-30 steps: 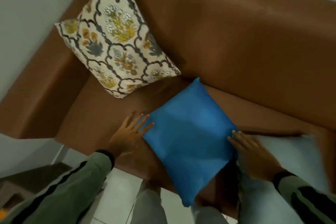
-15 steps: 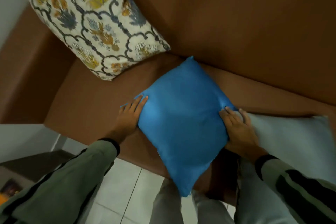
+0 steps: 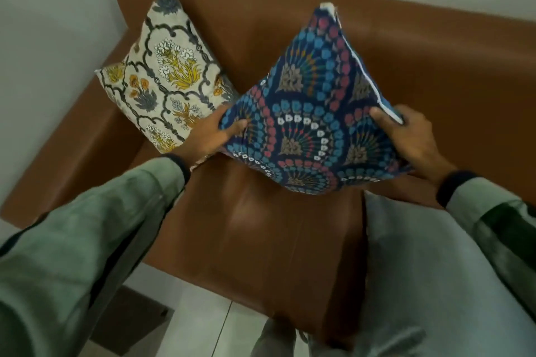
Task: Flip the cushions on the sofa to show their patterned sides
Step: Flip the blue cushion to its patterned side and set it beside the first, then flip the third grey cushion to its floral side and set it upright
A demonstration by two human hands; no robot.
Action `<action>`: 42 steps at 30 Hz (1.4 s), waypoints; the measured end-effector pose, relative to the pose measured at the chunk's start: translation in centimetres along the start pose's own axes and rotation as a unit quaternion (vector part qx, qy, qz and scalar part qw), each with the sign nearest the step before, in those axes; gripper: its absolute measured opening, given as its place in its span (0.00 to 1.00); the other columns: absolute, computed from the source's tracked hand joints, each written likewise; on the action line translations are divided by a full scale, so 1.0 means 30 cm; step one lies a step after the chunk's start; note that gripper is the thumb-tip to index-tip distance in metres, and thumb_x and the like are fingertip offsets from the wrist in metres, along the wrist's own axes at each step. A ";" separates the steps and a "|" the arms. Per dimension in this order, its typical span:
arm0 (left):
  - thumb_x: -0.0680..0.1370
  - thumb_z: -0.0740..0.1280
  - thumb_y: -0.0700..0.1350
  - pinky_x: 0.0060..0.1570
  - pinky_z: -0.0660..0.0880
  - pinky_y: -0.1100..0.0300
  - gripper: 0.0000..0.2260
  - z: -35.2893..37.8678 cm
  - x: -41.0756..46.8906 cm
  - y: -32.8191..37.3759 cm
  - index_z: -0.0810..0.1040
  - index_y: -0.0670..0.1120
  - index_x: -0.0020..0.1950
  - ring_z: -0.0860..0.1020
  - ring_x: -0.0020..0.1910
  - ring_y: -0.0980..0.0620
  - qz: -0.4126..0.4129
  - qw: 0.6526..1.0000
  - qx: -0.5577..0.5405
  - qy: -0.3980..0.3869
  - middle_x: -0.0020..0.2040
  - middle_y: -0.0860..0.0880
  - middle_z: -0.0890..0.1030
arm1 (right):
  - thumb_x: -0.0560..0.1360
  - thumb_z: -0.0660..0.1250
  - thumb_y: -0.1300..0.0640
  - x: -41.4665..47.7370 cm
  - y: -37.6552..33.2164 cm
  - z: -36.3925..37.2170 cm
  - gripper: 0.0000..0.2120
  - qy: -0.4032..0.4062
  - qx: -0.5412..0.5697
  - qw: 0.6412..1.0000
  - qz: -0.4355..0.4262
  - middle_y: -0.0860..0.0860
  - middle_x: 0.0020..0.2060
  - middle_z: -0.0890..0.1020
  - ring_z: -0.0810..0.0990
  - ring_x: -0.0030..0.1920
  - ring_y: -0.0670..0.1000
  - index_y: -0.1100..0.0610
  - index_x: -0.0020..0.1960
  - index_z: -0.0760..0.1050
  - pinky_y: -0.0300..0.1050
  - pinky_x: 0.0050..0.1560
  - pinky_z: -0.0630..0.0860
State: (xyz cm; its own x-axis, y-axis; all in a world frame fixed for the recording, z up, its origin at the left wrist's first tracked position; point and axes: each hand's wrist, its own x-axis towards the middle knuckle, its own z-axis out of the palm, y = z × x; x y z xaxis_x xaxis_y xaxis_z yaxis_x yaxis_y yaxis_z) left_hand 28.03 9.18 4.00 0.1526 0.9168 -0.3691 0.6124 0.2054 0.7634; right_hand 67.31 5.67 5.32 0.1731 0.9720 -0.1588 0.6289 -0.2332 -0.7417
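A dark blue cushion with a pattern of blue, pink and white fans is held upright on one corner over the brown sofa, its patterned face toward me. My left hand grips its left corner and my right hand grips its right corner. A cream cushion with yellow and grey flowers leans in the sofa's left corner, patterned side out. At the lower right a plain pale grey cushion lies flat on the seat.
The sofa's left armrest runs along a white wall. White floor tiles show below the seat's front edge, with my legs standing there.
The cushion that lay plain blue side up has been picked up by both hands and turned over; its patterned side faces me. The view has tilted up.
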 end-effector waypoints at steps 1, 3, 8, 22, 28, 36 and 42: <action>0.66 0.71 0.70 0.55 0.78 0.57 0.35 0.004 0.018 -0.010 0.67 0.60 0.69 0.81 0.49 0.62 -0.017 0.999 -0.033 -0.033 0.57 0.60 0.80 | 0.68 0.55 0.23 0.034 0.000 0.012 0.31 -0.014 -0.045 0.999 0.007 0.52 0.45 0.83 0.82 0.46 0.56 0.49 0.49 0.76 0.57 0.49 0.78; 0.63 0.76 0.67 0.62 0.76 0.48 0.42 0.022 0.040 -0.038 0.62 0.59 0.72 0.79 0.59 0.55 -0.031 0.994 -0.001 -0.104 0.64 0.57 0.76 | 0.72 0.46 0.24 0.072 0.021 0.049 0.39 -0.072 -0.134 0.987 0.046 0.60 0.56 0.80 0.77 0.55 0.65 0.55 0.62 0.72 0.68 0.62 0.67; 0.63 0.78 0.63 0.68 0.61 0.32 0.56 0.135 0.091 -0.095 0.45 0.52 0.78 0.63 0.72 0.34 0.005 0.947 0.312 -0.077 0.75 0.38 0.62 | 0.63 0.59 0.20 0.018 0.054 0.159 0.51 -0.124 -0.198 0.970 0.067 0.59 0.70 0.69 0.67 0.69 0.63 0.53 0.74 0.59 0.67 0.69 0.55; 0.70 0.71 0.63 0.65 0.61 0.39 0.45 0.151 0.101 -0.075 0.52 0.48 0.79 0.66 0.68 0.36 0.132 0.923 0.360 0.038 0.69 0.36 0.67 | 0.60 0.67 0.25 -0.019 0.031 0.150 0.50 0.015 -0.181 0.983 -0.012 0.57 0.65 0.73 0.69 0.66 0.60 0.54 0.71 0.62 0.62 0.65 0.60; 0.72 0.64 0.50 0.70 0.55 0.33 0.37 0.230 -0.071 -0.088 0.53 0.49 0.79 0.59 0.75 0.38 0.277 0.853 0.432 0.092 0.77 0.37 0.59 | 0.71 0.66 0.32 -0.208 0.183 0.044 0.42 0.020 -0.252 0.967 -0.041 0.58 0.72 0.67 0.64 0.71 0.60 0.53 0.76 0.57 0.65 0.65 0.62; 0.81 0.58 0.45 0.74 0.47 0.38 0.33 0.663 -0.290 -0.019 0.40 0.50 0.79 0.48 0.79 0.42 0.348 0.759 0.539 -0.112 0.81 0.42 0.47 | 0.62 0.69 0.44 -0.777 0.632 -0.148 0.42 -0.121 -0.352 0.928 0.020 0.63 0.71 0.68 0.66 0.70 0.65 0.57 0.73 0.63 0.67 0.65 0.66; 0.79 0.62 0.49 0.74 0.48 0.40 0.35 1.035 -0.314 0.128 0.44 0.51 0.79 0.49 0.79 0.41 0.349 0.731 0.553 -0.198 0.81 0.42 0.48 | 0.63 0.71 0.35 -1.152 0.955 -0.294 0.50 -0.196 -0.360 0.912 0.010 0.60 0.77 0.61 0.61 0.74 0.65 0.53 0.78 0.57 0.65 0.70 0.59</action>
State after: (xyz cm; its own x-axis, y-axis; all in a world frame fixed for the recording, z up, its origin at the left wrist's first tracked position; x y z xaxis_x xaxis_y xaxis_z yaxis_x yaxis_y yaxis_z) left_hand 53.04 -9.31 -6.05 0.8050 0.4510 -0.3854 0.4976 -0.8671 0.0248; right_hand 86.04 -34.85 -4.69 -0.0055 0.8694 -0.4941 0.9878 -0.0721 -0.1378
